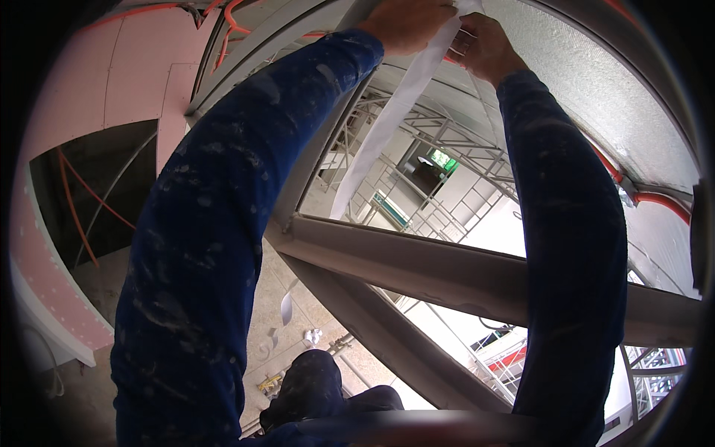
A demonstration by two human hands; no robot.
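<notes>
Both arms in dark blue, paint-flecked sleeves reach up to the top of a window frame [417, 261]. My left hand [406, 22] and my right hand [484, 45] pinch a long white strip of tape or film [387, 119] close together near the upper frame. The strip hangs down and to the left from my hands, in front of the glass, loose at its lower end. Fingertips are partly cut off by the picture's top edge.
Pink plasterboard wall [126, 74] with an unfinished dark opening and orange cables [71, 201] at left. Scaffolding [439, 186] shows through the glass. Scraps of white strip [287, 305] lie on the tiled floor below. An orange pipe [655, 197] runs at right.
</notes>
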